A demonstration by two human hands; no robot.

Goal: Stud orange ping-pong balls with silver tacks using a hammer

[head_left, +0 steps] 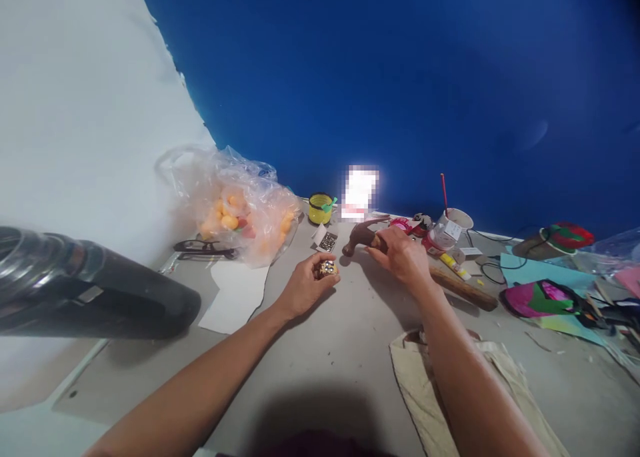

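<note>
My left hand [305, 285] rests on the grey table [320, 350] with its fingers closed round a small studded, gold-and-dark object [328, 268]. My right hand [403, 254] grips a hammer [467, 292] high on its wooden handle, just behind the brown metal head [361, 236]. The hammer head lies a short way to the right of and beyond the small object. The handle runs out to the right behind my wrist.
A clear plastic bag of orange pieces [235, 207], black glasses [203, 248], white paper [237, 294], a yellow mug [321, 208], a paper cup with a red stick [454, 218], coloured craft pieces [543, 298], a cloth bag [425, 384] and a dark cylinder [90, 290] lie around.
</note>
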